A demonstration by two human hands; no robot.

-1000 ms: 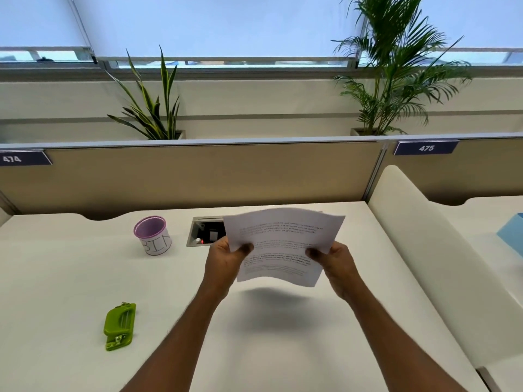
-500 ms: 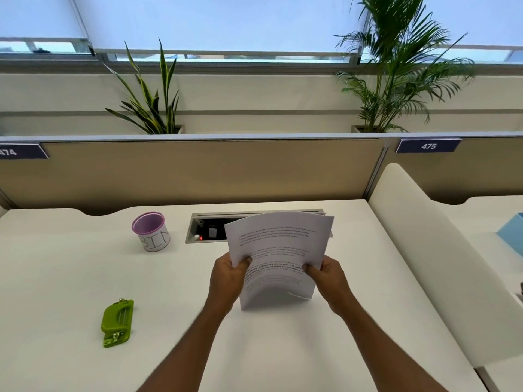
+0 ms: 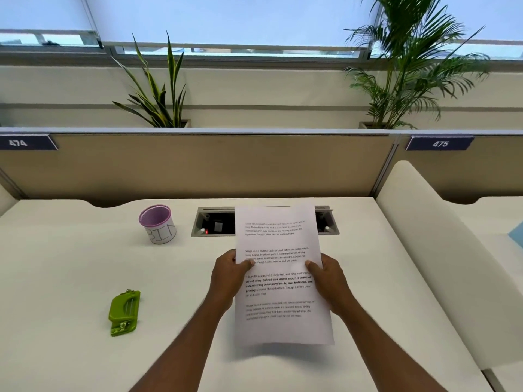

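Fingers (image 3: 246,263) of the left hand (image 3: 229,275) and right hand (image 3: 328,281) pinch the white printed paper sheets (image 3: 280,306), now swung from tilted to upright over the white worktop (image 3: 70,278), probably squared for punching.

Two hands: left hand (image 3: 229,275), right hand (image 3: 331,284). One printed paper (image 3: 280,278) visible; further sheets behind, cannot tell. One purple cup (image 3: 157,224) marked BIN. One green hole punch (image 3: 124,312). One cable hatch (image 3: 215,222) in desk (image 3: 70,278). Two potted plants: snake plant (image 3: 155,91), palm (image 3: 407,66). Two number plates: plate 474 (image 3: 25,142), plate 475 (image 3: 440,143).
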